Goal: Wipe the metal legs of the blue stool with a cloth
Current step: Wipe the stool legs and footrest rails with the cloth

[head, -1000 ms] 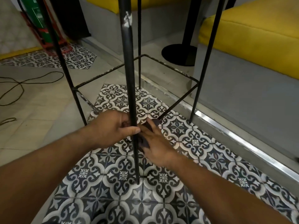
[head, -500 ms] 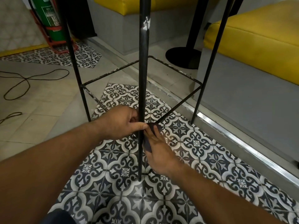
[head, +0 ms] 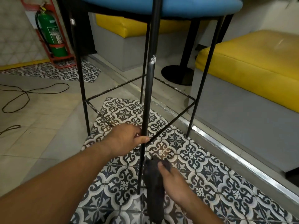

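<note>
The blue stool's seat (head: 186, 6) fills the top of the view, standing on thin black metal legs joined by a low square footrest bar (head: 116, 88). The nearest leg (head: 149, 88) runs down the middle and has a chipped white patch halfway up. My left hand (head: 125, 139) grips this leg at footrest height, thumb across its front. My right hand (head: 172, 181) is lower and to the right of the leg, holding a dark cloth (head: 153, 185) that hangs down just beside the leg's foot.
Patterned black-and-white tiles cover the floor under the stool. Yellow-cushioned grey benches (head: 249, 62) stand right and behind, with a metal floor strip (head: 229, 152) along them. A round black table base (head: 178, 75) sits behind. A green fire extinguisher (head: 51, 36) and a loose cable (head: 24, 92) lie left.
My right hand has slid down and away from my left hand with the cloth, from footrest height to near the leg's foot. The view tilted up, bringing the blue seat into sight.
</note>
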A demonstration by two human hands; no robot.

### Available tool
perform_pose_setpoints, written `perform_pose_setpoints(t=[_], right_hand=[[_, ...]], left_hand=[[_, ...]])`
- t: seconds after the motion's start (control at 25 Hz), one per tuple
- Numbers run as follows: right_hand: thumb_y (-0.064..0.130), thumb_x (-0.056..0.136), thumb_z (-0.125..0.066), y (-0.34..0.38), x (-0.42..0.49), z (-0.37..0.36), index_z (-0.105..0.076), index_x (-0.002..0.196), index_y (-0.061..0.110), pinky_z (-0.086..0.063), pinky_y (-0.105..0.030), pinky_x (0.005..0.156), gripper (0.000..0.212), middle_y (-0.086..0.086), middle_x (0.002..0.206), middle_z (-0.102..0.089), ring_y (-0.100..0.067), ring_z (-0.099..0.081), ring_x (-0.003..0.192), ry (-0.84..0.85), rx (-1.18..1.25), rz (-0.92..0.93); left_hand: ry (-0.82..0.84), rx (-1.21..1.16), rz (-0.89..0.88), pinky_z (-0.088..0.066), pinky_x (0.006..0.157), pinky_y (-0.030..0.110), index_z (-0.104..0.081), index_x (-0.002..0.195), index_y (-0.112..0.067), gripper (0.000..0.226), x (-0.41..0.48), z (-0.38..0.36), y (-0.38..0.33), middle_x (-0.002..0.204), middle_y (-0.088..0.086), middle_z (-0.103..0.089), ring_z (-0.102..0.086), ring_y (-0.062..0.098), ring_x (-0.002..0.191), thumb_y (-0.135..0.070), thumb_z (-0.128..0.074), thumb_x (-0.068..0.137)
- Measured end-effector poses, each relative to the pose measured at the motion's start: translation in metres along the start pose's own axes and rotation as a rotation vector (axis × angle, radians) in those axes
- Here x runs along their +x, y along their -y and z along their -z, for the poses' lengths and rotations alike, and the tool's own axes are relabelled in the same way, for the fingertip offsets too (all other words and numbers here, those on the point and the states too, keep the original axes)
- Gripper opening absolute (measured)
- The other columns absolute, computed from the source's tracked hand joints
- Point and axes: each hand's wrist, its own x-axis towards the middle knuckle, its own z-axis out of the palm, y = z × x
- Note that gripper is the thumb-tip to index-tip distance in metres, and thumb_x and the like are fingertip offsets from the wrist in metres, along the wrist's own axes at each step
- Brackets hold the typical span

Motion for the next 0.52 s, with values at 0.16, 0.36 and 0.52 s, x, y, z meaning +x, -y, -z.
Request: perform_pose_setpoints(t=[0.16, 0.36, 0.52], right_hand=[[0.059, 0.095, -0.028, 0.036, -0.013, 0.032, -0.059, 0.089, 0.027, -0.045, -0.018, 0.063, 0.044, 0.004, 0.088, -0.066, -0.005, -0.063, 0.076, -0.129, -0.147, -0.05], [0.065, 0.093, -0.024, 0.119, -0.03, 0.06, -0.058, 0.076, 0.02, -0.037, -0.011, 0.046, 0.059, 0.006, 0.067, -0.06, -0.002, -0.056, 0.056, -0.486, -0.341, 0.193], [0.063, 0.09, -0.037, 0.204, -0.036, 0.083, -0.063, 0.101, 0.018, -0.051, -0.04, 0.08, 0.054, -0.001, 0.09, -0.069, -0.016, -0.065, 0.086, -0.695, 0.289, 0.39]], left_hand=[[-0.077, -0.074, -0.031, -0.054, 0.072, 0.03, -0.065, 0.104, -0.034, 0.051, -0.011, 0.013, 0.008, 0.088, -0.017, -0.063, -0.06, 0.002, 0.081, -0.075, -0.053, 0.076], [-0.191, -0.108, -0.034, -0.052, 0.066, 0.022, -0.06, 0.115, -0.037, 0.031, -0.017, 0.06, 0.022, 0.091, -0.02, -0.063, -0.062, -0.002, 0.077, -0.053, -0.058, 0.088], [-0.45, -0.105, 0.016, -0.046, 0.059, 0.019, -0.066, 0.108, -0.034, 0.021, -0.018, 0.105, 0.031, 0.085, -0.019, -0.064, -0.061, -0.002, 0.075, -0.044, -0.057, 0.091]])
